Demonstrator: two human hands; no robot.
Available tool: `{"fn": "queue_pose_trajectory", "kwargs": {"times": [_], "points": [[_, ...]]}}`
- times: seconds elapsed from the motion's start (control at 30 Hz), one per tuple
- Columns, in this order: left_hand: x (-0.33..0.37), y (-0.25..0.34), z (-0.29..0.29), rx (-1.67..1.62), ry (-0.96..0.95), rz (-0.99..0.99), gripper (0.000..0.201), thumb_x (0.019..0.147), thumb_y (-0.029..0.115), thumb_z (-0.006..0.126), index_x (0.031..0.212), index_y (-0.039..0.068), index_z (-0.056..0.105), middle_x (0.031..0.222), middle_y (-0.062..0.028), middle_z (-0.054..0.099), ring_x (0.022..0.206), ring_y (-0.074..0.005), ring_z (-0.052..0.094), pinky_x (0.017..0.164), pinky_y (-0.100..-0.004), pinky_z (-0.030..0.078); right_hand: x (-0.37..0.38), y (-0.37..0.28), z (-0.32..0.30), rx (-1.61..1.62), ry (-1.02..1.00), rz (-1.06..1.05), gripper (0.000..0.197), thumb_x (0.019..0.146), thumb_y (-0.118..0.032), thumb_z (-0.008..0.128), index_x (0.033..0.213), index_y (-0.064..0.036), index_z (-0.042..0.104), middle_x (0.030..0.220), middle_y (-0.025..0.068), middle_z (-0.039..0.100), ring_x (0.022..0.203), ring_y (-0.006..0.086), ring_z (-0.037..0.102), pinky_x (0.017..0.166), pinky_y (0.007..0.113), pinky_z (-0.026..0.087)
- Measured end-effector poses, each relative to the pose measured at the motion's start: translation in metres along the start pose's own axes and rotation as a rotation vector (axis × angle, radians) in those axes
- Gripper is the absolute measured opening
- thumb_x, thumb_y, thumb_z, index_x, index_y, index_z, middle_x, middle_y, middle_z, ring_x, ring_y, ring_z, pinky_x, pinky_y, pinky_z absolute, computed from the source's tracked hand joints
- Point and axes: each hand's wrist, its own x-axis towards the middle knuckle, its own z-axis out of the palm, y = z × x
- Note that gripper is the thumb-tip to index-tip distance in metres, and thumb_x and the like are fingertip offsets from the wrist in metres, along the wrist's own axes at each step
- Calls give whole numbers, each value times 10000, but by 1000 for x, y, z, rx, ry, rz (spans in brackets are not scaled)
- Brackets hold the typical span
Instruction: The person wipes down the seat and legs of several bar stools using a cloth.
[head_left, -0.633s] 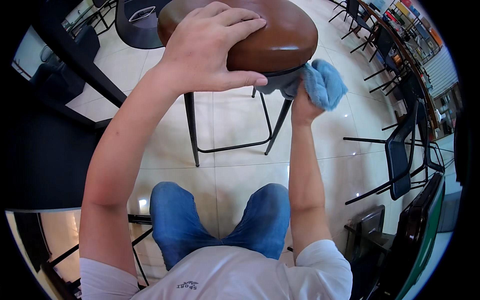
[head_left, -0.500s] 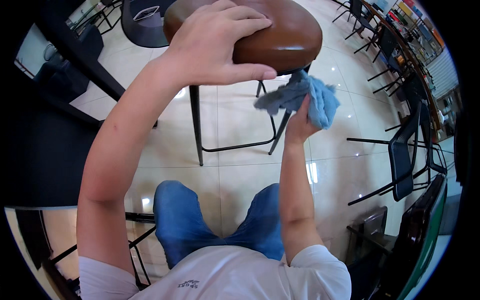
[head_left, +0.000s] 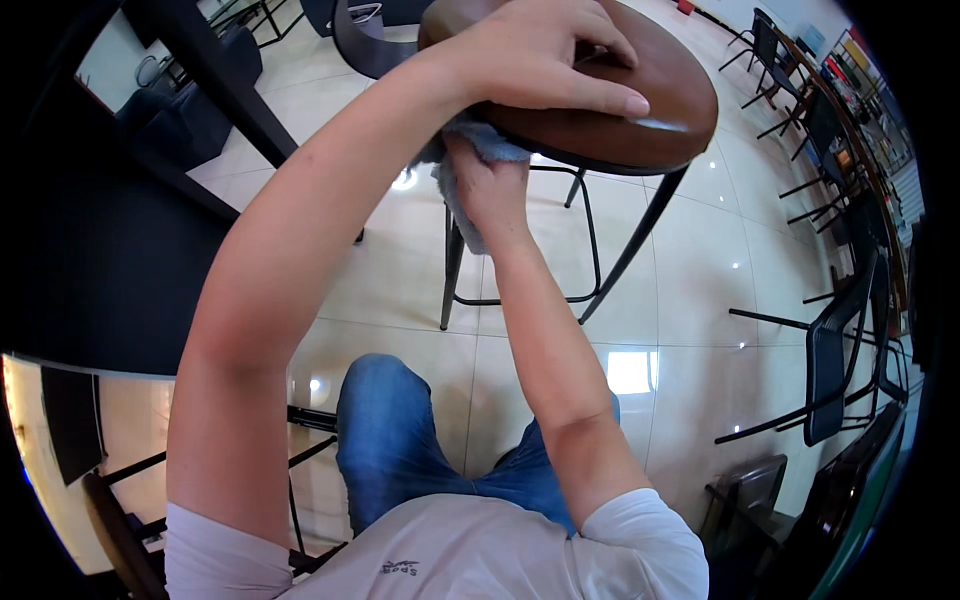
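A tall stool with a round brown padded seat point(head_left: 672, 75) stands before me on thin dark legs. My left hand point(head_left: 545, 60) rests on top of the seat, thumb stretched out and fingers slightly bent and apart; it grasps nothing. Below the seat's near left edge, my right hand point(head_left: 492, 190) is closed on a crumpled blue-grey cloth point(head_left: 468, 222). The cloth lies against the underside of the rim by a front leg, and part of it goes out of sight behind my left forearm and the hand.
A dark table point(head_left: 110, 250) fills the left side. Black chairs point(head_left: 835, 360) stand along the right, beside a long cluttered counter point(head_left: 850, 130). Lower left, another stool's dark frame point(head_left: 310, 418) is near my knee. Glossy pale floor tiles point(head_left: 690, 290) surround the stool.
My right hand has carried the cloth leftward, from right of the seat to beneath its left edge. The seat appears farther right and turned or tilted, with my left hand still on it.
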Motion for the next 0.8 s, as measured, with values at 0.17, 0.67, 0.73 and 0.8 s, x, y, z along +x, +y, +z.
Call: {"fn": "queue_pose_trajectory", "kwargs": {"times": [0.17,0.67,0.73,0.8], "points": [[-4,-5,6,46,55,20,395,775,370,811,973,38,729,950,-132,686,957,-314,646,877,-401,509,5,3,7,46,63,-67,380,874,-103,737,1204,43,618,1170,102,675,1061,180,620,967,312,462],[-2,-1,7,-10,58,-66,406,750,387,757,803,-12,702,806,-188,693,780,-346,666,727,-404,541,-202,218,0,-101,26,606,241,771,-172,798,834,-15,627,661,48,623,565,146,602,520,315,489],[9,21,-6,45,-29,-197,412,751,386,758,814,-17,702,810,-190,691,786,-340,667,730,-403,538,-217,252,-2,-458,29,139,263,771,-191,821,835,-16,635,701,52,646,622,159,627,589,330,510],[-8,15,9,82,202,-66,419,762,390,757,834,-20,705,824,-191,688,793,-331,666,731,-403,531,-218,255,0,-319,47,301,270,766,-194,827,833,-15,637,726,55,658,648,162,636,621,334,517]]}}
